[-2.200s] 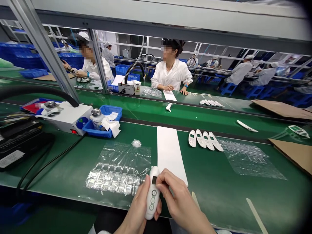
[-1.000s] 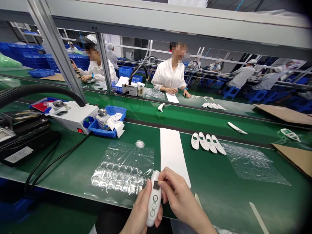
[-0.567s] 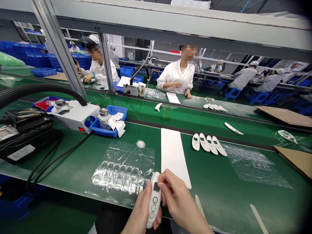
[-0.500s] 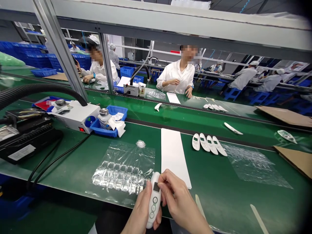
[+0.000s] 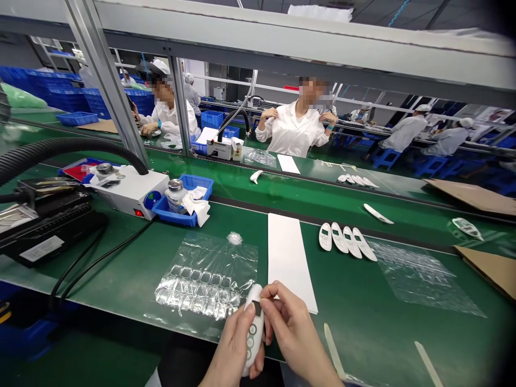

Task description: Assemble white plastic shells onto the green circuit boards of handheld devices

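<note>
Low in the middle of the head view, my left hand [image 5: 234,338] is wrapped around a white handheld device [image 5: 253,336], an elongated oval with a dark little screen and round buttons down its front. The left thumb rests on the face just below the screen. My right hand [image 5: 288,322] pinches thumb and forefinger together at the screen's right edge; whatever is between the fingertips is too small to make out. Behind the hands lies a clear plastic sheet [image 5: 209,269] with rows of shiny square pieces, beside a white paper strip [image 5: 288,258].
Several white shells [image 5: 341,239] stand in a row right of the paper. Another clear sheet [image 5: 427,279] lies farther right. At left are a blue tray [image 5: 173,215] with a jar and wipes, and a white box [image 5: 124,191] with a black hose. Co-workers sit across the green belt [image 5: 306,199].
My left thumb has moved up the device towards its screen, while the right hand keeps its pinch there. White parts on the belt have shifted left. The person opposite has raised both hands to the shoulders.
</note>
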Demonstrator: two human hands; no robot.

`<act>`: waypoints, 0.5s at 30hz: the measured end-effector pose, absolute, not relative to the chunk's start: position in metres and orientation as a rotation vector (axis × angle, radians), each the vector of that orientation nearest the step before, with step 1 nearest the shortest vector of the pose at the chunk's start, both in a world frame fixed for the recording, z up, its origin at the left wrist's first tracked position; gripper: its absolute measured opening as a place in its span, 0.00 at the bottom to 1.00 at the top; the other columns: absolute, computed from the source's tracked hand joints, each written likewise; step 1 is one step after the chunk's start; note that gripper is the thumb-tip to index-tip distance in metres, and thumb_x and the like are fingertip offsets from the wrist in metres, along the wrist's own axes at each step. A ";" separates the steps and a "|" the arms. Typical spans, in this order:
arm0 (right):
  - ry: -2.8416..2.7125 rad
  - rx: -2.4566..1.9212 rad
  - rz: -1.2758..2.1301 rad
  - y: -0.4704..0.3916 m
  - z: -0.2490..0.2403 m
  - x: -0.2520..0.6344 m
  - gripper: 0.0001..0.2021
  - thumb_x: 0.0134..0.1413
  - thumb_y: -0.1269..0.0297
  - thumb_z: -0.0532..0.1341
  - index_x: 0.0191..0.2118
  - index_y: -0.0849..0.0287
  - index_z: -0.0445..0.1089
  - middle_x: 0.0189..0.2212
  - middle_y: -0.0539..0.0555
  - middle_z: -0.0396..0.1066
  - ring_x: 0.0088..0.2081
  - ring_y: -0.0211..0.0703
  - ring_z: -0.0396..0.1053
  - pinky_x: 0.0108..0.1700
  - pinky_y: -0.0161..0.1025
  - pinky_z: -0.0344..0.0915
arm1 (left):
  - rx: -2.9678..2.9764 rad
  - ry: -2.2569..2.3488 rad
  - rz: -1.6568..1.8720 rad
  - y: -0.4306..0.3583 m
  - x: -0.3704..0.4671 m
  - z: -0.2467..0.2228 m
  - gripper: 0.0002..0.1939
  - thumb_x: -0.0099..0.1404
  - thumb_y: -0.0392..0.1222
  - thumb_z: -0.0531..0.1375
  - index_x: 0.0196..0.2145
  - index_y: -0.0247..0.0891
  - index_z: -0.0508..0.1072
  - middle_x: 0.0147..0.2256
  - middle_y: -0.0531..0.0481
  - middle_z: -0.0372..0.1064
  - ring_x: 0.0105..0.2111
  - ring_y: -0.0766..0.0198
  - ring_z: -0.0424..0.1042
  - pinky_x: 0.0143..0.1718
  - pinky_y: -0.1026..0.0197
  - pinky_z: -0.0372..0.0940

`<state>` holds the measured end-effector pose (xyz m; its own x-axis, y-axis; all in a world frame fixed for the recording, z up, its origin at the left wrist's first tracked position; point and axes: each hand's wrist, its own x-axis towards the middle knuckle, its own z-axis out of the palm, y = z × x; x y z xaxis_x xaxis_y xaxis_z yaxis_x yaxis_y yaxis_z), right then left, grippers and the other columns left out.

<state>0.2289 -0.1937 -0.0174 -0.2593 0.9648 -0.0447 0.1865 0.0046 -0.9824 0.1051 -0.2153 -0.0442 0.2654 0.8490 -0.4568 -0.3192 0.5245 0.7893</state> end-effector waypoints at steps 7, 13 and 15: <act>-1.373 -1.180 1.420 -0.196 -0.020 0.224 0.14 0.66 0.51 0.53 0.36 0.57 0.60 0.16 0.42 0.58 0.18 0.34 0.60 0.24 0.32 0.61 | 0.532 0.926 0.874 -0.216 0.101 -0.044 0.32 0.60 0.70 0.51 0.23 0.35 0.68 0.11 0.55 0.59 0.11 0.74 0.53 0.13 0.70 0.48; -1.355 -1.293 1.405 -0.202 -0.023 0.222 0.13 0.61 0.52 0.59 0.42 0.55 0.61 0.27 0.46 0.61 0.24 0.35 0.64 0.27 0.32 0.63 | 0.468 0.977 0.920 -0.220 0.099 -0.053 0.32 0.58 0.71 0.53 0.24 0.35 0.68 0.11 0.55 0.61 0.12 0.72 0.58 0.15 0.69 0.51; -1.377 -1.318 1.390 -0.203 -0.024 0.221 0.12 0.61 0.53 0.60 0.42 0.54 0.61 0.29 0.46 0.61 0.25 0.35 0.64 0.27 0.32 0.63 | 0.464 1.016 0.921 -0.221 0.098 -0.054 0.32 0.58 0.71 0.53 0.25 0.35 0.68 0.11 0.55 0.61 0.12 0.71 0.59 0.15 0.69 0.52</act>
